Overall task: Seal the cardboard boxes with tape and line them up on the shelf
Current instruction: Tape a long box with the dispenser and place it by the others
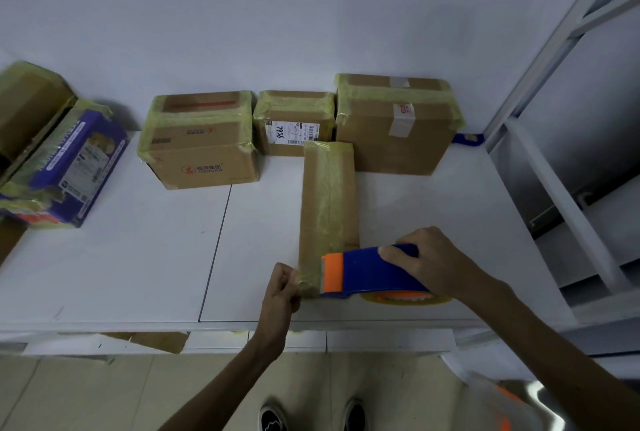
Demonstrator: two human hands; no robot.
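A long narrow cardboard box (327, 202) lies lengthwise on the white shelf (145, 257), a strip of yellowish tape running along its top. My right hand (420, 259) grips a blue and orange tape dispenser (367, 271) at the box's near end, its orange blade against the tape. My left hand (282, 286) pinches the tape at the box's near left corner. Three taped boxes stand in a row against the back wall: a left one (201, 143), a small middle one (292, 122) with a label, and a large right one (394, 122).
At the far left lie a purple printed box (69, 170) wrapped in tape and another brown box (27, 104). A white metal rack frame (554, 153) rises on the right. A cardboard scrap (156, 340) sticks out under the shelf's front edge. My shoes (311, 416) stand on the tiled floor.
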